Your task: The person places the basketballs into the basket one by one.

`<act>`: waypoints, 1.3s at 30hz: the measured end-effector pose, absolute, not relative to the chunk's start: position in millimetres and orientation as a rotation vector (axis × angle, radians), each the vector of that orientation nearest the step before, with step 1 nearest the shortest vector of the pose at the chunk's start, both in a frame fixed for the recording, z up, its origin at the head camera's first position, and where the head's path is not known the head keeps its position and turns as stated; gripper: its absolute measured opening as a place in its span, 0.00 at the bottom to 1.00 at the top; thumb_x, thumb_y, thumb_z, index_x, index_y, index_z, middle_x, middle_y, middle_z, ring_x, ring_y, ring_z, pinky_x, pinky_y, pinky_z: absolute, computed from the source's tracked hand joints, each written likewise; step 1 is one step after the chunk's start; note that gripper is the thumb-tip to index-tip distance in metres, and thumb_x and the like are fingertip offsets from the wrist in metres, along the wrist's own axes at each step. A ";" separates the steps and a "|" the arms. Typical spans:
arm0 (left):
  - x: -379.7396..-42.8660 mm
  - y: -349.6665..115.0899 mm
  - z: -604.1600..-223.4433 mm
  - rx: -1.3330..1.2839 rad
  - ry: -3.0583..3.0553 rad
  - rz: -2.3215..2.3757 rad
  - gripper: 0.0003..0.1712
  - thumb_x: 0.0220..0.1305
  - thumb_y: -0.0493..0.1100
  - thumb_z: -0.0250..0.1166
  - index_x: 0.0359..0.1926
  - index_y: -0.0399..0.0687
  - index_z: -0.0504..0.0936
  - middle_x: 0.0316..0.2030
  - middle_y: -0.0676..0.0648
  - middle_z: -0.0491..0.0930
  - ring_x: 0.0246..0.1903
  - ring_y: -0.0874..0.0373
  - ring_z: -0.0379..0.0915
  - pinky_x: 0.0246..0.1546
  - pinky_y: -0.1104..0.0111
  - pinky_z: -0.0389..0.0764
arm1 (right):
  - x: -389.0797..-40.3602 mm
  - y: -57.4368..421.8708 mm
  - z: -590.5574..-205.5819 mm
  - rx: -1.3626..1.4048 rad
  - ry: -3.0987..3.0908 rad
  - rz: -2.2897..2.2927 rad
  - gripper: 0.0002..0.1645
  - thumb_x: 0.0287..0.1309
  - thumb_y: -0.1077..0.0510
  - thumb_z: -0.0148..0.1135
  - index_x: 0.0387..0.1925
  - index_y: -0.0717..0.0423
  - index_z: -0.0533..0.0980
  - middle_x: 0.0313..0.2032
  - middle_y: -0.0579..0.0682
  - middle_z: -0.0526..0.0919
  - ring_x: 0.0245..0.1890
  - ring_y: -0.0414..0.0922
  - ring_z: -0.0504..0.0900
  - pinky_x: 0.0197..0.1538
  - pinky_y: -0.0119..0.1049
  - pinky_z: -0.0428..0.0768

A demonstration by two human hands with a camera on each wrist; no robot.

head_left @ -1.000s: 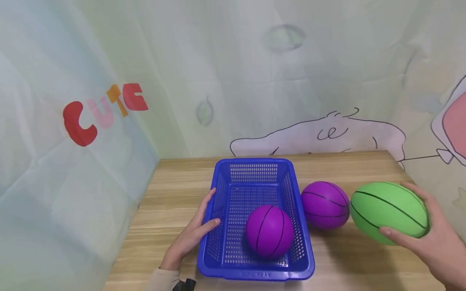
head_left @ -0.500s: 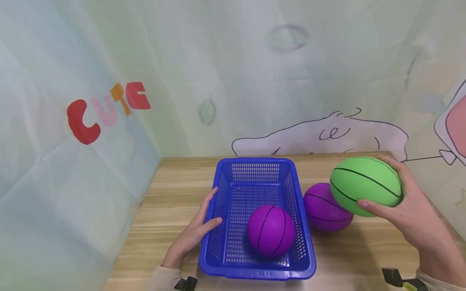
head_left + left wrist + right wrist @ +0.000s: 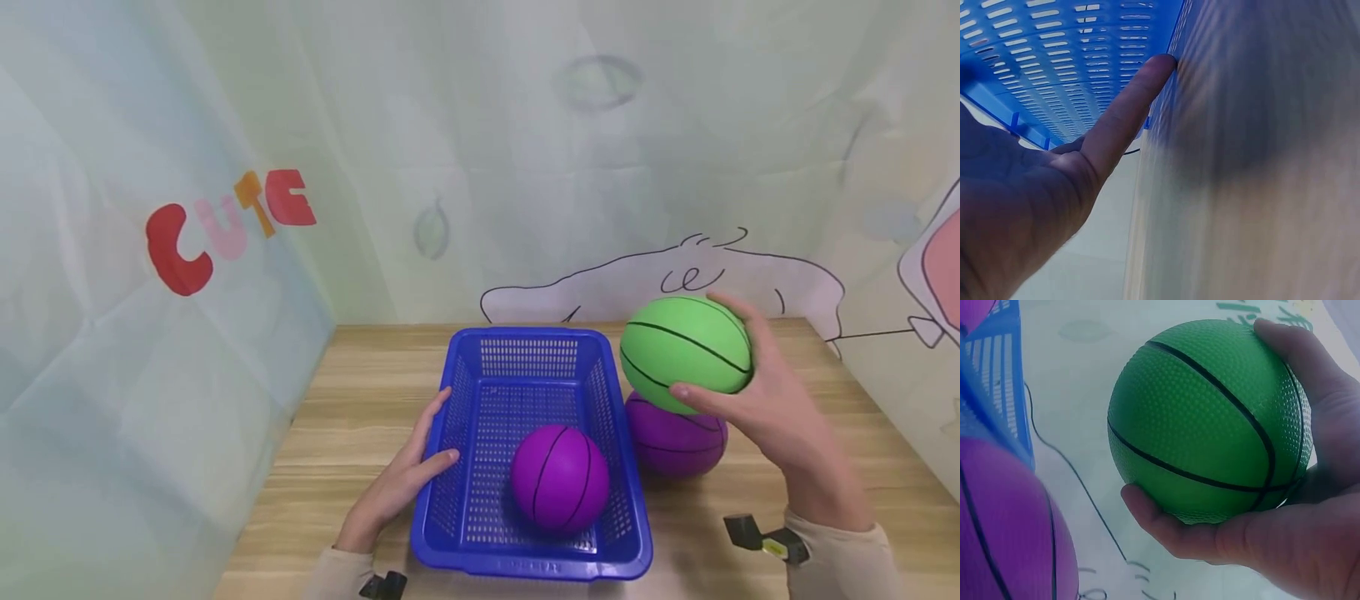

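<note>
Our right hand [image 3: 772, 408] grips a green ball [image 3: 678, 354], thumb spread across its near side and fingers reaching round its far side; the right wrist view likewise shows the ball between digits on opposite sides. We have the forearm coming up from the lower right, with the hand angled leftward and the palm behind the ball's right side. Held in the air, the green ball is just right of a blue basket [image 3: 528, 567], overlapping the top of a purple ball [image 3: 678, 450] in the head view; whether the two balls touch, we cannot tell.

Our left hand [image 3: 393, 487] holds the basket by its left side, thumb over the rim and pointing inward, index finger stretched forward along that side. From the left wrist we see one finger extended straight against the outside of the perforated wall, low down by the wooden table [image 3: 341, 400].

The overlapped purple ball rests on the table, right beside the basket's right wall. Another purple ball [image 3: 560, 479] sits inside the basket, near its front right corner. We see beige sleeves [image 3: 843, 558] on both our arms, with dark devices at the wrists.
</note>
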State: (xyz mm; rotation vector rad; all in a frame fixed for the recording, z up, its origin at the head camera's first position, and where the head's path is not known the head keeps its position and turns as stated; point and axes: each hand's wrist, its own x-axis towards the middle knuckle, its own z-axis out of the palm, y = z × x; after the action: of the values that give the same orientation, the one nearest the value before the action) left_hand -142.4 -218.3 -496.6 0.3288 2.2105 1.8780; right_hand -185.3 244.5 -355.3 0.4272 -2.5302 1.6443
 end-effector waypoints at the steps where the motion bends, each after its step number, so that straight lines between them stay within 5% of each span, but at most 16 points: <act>1: -142.2 -218.3 -496.8 0.329 2.208 1.879 0.48 0.85 0.44 0.56 0.91 0.78 0.39 0.91 0.42 0.37 0.85 0.30 0.49 0.80 0.29 0.58 | -186.7 240.6 -354.3 0.436 -2.524 1.665 0.71 0.60 0.61 0.85 0.88 0.20 0.50 0.76 0.56 0.64 0.60 0.54 0.80 0.50 0.34 0.89; 10: -142.5 -218.1 -497.5 0.328 2.208 1.879 0.48 0.85 0.44 0.55 0.90 0.80 0.40 0.91 0.43 0.37 0.85 0.30 0.48 0.80 0.29 0.58 | -201.3 209.3 -346.4 0.475 -2.534 1.658 0.71 0.55 0.56 0.89 0.86 0.19 0.54 0.75 0.52 0.68 0.64 0.58 0.79 0.55 0.36 0.85; 19: -142.1 -218.0 -497.7 0.322 2.194 1.889 0.48 0.85 0.44 0.56 0.90 0.80 0.40 0.90 0.41 0.38 0.84 0.29 0.51 0.79 0.30 0.62 | -212.8 177.8 -348.9 0.574 -2.496 1.749 0.71 0.53 0.55 0.91 0.86 0.22 0.55 0.75 0.52 0.69 0.65 0.60 0.80 0.62 0.55 0.83; 24: -142.5 -218.3 -497.6 0.323 2.187 1.893 0.48 0.85 0.44 0.56 0.90 0.80 0.40 0.90 0.40 0.39 0.83 0.28 0.53 0.77 0.30 0.65 | -218.9 163.6 -348.3 0.595 -2.487 1.788 0.70 0.51 0.54 0.91 0.85 0.21 0.56 0.74 0.52 0.70 0.63 0.62 0.82 0.55 0.56 0.88; 31: -143.1 -219.7 -498.5 0.344 2.161 1.906 0.48 0.86 0.43 0.56 0.90 0.81 0.40 0.90 0.38 0.42 0.82 0.28 0.57 0.75 0.34 0.72 | -227.3 147.6 -348.2 0.650 -2.457 1.786 0.70 0.49 0.54 0.92 0.85 0.29 0.58 0.74 0.51 0.72 0.66 0.60 0.81 0.65 0.63 0.83; 39: -142.1 -220.4 -498.4 0.345 2.166 1.907 0.48 0.86 0.42 0.56 0.90 0.81 0.40 0.89 0.38 0.43 0.81 0.27 0.60 0.73 0.35 0.75 | -237.3 135.8 -351.9 0.645 -2.437 1.806 0.67 0.50 0.54 0.91 0.83 0.29 0.59 0.74 0.50 0.72 0.66 0.59 0.82 0.66 0.61 0.83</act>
State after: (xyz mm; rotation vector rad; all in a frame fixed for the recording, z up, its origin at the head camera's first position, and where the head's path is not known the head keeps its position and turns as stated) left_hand -142.1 -220.4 -498.4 0.3453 2.1655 1.9073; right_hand -237.3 135.8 -351.9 0.6451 -2.4370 1.8060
